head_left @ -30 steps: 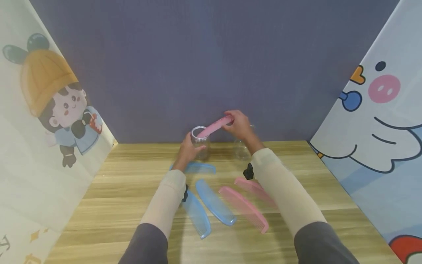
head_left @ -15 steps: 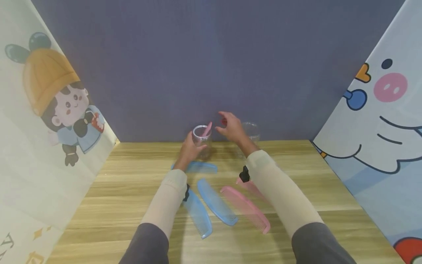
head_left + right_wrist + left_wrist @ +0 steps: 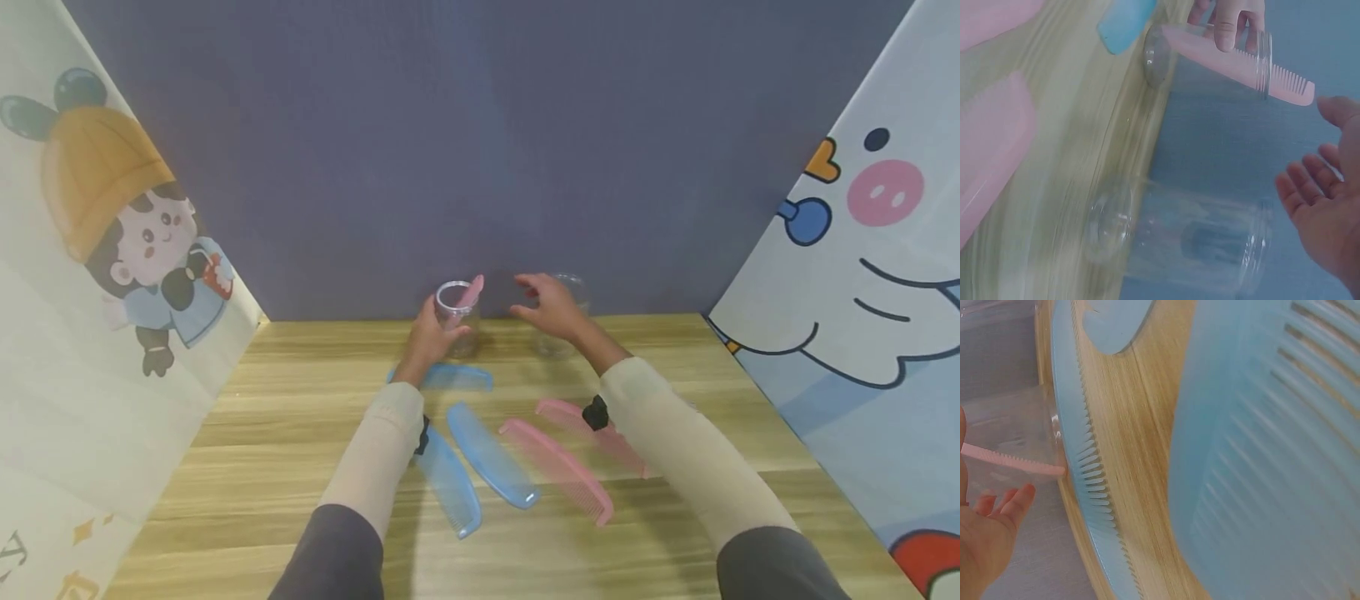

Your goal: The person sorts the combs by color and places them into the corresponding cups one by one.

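Observation:
At the back of the table, my left hand [image 3: 429, 335] holds a clear jar [image 3: 467, 340] by its side, fingers and thumb around it. Inside that jar a pink comb [image 3: 1222, 59] leans, its end sticking out past the rim. My right hand [image 3: 553, 308] is spread a little to the right of the comb's end, holding nothing. A second clear jar [image 3: 1179, 240] stands just behind and beside the right hand, partly hidden by it in the head view.
Nearer on the wooden table [image 3: 300, 467] lie blue combs, one [image 3: 457, 378] by the left wrist and two [image 3: 491, 458] in front. Two pink combs [image 3: 558, 468] lie right of them, one partly beneath the right forearm. A dark wall [image 3: 480, 150] rises behind the jars.
My right hand has lowered the pink comb into the left jar, let go of it and drawn back to the right. My left hand has stayed on the jar.

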Tool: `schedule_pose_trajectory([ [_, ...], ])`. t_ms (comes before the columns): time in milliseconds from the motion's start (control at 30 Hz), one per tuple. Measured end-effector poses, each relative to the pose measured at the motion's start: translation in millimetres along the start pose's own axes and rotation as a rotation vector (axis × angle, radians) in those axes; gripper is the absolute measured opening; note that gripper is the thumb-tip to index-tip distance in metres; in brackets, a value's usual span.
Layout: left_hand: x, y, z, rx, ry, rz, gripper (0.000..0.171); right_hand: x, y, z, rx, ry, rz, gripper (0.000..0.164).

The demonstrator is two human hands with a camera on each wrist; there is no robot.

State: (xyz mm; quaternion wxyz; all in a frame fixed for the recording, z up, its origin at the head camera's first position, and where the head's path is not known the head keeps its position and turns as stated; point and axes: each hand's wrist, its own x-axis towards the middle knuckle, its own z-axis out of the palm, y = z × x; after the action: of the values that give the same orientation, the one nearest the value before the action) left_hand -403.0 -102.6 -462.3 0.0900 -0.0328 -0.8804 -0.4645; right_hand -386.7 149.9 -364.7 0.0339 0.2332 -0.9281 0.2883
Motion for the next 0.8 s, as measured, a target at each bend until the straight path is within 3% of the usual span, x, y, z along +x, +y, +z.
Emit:
schedule_pose_trajectory([
  [267,1.3,-2.8,-1.1,-0.005,-0.015,-0.016,0.100,-36.9,15.6,-12.8,-0.037,-0.084,0.010,0.070],
  [400,3.8,-2.9,-2.0,0.003,-0.015,-0.018,0.101,-57.1,27.0,-14.5,-0.028,-0.110,0.059,0.073],
  [800,5.3,-3.7,1.3,-0.010,-0.003,-0.001,0.099,-122.0,50.3,6.0,-0.091,-0.136,0.101,0.072],
])
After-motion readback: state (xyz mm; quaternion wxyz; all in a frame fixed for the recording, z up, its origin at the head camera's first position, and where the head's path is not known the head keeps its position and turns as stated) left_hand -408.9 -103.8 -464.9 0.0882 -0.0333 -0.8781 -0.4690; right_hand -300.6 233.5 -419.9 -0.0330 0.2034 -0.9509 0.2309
